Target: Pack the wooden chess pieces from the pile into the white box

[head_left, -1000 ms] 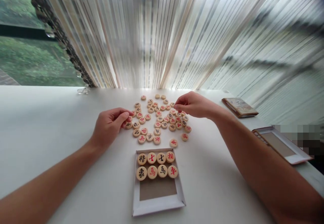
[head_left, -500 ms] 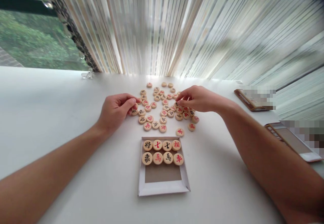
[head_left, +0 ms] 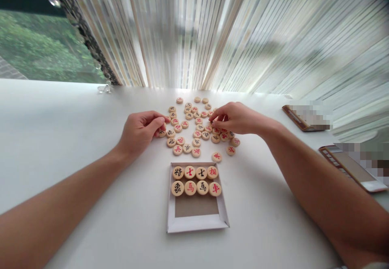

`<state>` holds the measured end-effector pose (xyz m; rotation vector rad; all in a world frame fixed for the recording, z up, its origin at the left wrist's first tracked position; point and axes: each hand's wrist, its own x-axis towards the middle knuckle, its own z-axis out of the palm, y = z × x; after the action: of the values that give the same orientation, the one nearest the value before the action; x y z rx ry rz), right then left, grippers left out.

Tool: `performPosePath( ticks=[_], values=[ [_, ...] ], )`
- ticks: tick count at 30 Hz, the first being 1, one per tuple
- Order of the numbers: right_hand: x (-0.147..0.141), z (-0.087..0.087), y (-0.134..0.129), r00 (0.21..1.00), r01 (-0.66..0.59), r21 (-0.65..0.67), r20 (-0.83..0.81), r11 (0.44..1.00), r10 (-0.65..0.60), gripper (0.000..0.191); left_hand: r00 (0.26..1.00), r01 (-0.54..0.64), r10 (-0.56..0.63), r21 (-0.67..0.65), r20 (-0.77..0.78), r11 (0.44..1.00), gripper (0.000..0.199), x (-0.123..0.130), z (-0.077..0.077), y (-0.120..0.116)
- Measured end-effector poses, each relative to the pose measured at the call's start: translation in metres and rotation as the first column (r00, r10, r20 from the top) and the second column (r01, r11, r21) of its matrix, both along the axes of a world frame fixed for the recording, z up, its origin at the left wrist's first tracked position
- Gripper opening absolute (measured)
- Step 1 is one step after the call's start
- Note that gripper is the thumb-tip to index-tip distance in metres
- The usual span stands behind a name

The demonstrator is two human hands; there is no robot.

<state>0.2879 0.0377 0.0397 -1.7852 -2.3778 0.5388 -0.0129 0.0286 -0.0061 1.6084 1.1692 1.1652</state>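
Many round wooden pieces with red or black characters lie loosely on the white table, among them a red-marked piece (head_left: pixel 216 156) just behind the box tray. My left hand (head_left: pixel 144 129) is at the left edge of these pieces, fingers closed together; what they hold, if anything, is hidden. On the right side of the group, my right hand (head_left: pixel 232 117) reaches down with thumb and fingertips closed at a black-marked piece, mostly covered. Nearer to me stands the shallow white box tray (head_left: pixel 198 223), holding two rows of pieces along its far part.
The white table (head_left: pixel 91 228) extends to both sides. At the right lie a brown-edged box (head_left: pixel 296 118) and another open box part (head_left: pixel 349 163), both partly pixelated. Striped curtains (head_left: pixel 182 30) hang behind the table, with a window (head_left: pixel 42 42) at the left.
Both hands stay almost in place; the right fingertips have shifted slightly left. The view has moved a little. The pieces in the tray are unchanged.
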Motion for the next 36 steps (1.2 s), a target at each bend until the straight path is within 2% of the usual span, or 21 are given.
performPosePath(
  ticks=[4, 9, 15, 22, 27, 36],
  values=[
    [-0.001, 0.0, 0.0, 1.0, -0.021, 0.011, -0.005, 1.0, 0.021, 0.024, 1.0, 0.0, 0.0, 0.007, -0.004, 1.0, 0.019, -0.002, -0.002, 0.001],
    [0.002, 0.002, -0.002, 0.998, 0.024, 0.053, -0.051, 0.998, -0.021, 0.025, 1.0, 0.004, -0.004, 0.0, -0.013, 1.0, 0.02, -0.001, -0.002, 0.001],
    [0.005, 0.007, -0.003, 0.997, 0.055, 0.038, -0.061, 0.998, -0.052, 0.025, 0.999, 0.015, -0.016, -0.016, -0.035, 1.0, 0.019, 0.001, 0.0, 0.0],
    [0.006, 0.013, -0.004, 0.997, 0.048, 0.062, -0.059, 0.997, -0.044, 0.025, 0.998, 0.035, -0.036, -0.016, -0.06, 0.999, 0.021, 0.001, 0.0, 0.0],
    [0.013, 0.022, -0.005, 0.993, 0.111, 0.125, -0.055, 0.986, -0.105, 0.023, 0.996, 0.039, -0.04, -0.016, -0.085, 0.999, 0.024, -0.001, -0.001, 0.001],
    [0.023, 0.034, -0.007, 0.979, 0.198, 0.136, -0.071, 0.971, -0.189, 0.021, 0.992, 0.044, -0.046, -0.016, -0.114, 0.999, 0.025, -0.003, -0.002, 0.003]
  ],
)
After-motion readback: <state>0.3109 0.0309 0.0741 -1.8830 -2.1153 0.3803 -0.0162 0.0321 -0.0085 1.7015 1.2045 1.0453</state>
